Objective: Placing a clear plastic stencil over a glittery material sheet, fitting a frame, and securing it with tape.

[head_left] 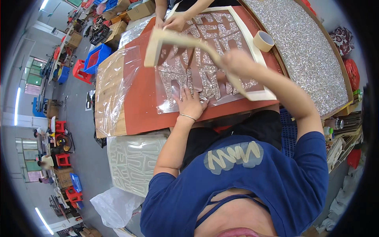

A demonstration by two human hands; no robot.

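Observation:
My left hand (190,106) lies flat, fingers spread, on the near edge of a clear plastic sheet (162,107) with cut-out shapes over silvery glitter material (173,77). My right hand (238,63), blurred by motion, is closed on a long cream strip of tape (189,40). This strip is raised and curled above the sheet, its broad end off to the left. More cream strip (241,25) borders the sheet's far and right sides. A roll of masking tape (263,41) rests at the sheet's right edge. Across the table, a co-worker's hands (173,21) are at the far left corner.
Reddish-brown board (140,100) covers the table under the sheet. Clear film lies over a wooden board (110,94) at left. A large glitter panel (308,51) stands along the right. Below left is a pale sheet with outlined shapes (138,158); stools (81,71) stand on the floor.

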